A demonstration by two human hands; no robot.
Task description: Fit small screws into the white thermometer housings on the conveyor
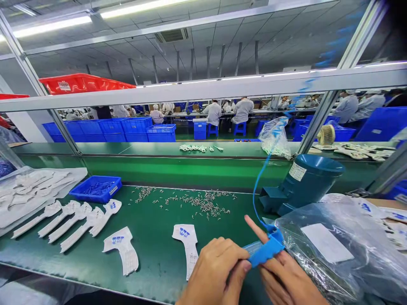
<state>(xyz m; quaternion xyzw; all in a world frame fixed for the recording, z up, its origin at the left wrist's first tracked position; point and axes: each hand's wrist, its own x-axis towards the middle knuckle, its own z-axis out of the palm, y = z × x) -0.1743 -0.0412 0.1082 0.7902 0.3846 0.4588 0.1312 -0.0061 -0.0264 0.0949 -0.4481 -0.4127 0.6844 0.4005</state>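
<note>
So, left hand (214, 273) has the blue strap (267, 250) pinched, thumb and fingers clamped together on its left end. Right hand (289, 275) is up against the strap too, index finger poking out past it and the other fingers partly hidden; honestly can't tell if that hand is gripping it or if the strap goes all the way round. Strap's over the right side of the green bench (152, 250), just left of a clear bag (352, 271), with a blue cord (254, 190) climbing from it. Nearest the left hand is a white part (188, 241), a second one (124, 250) lies further left, then a row of five more (70, 223) near a blue tray (89, 197). Loose metal bits (208, 203) are scattered mid-bench, and a teal hopper (310, 186) sits behind the bag.
</note>
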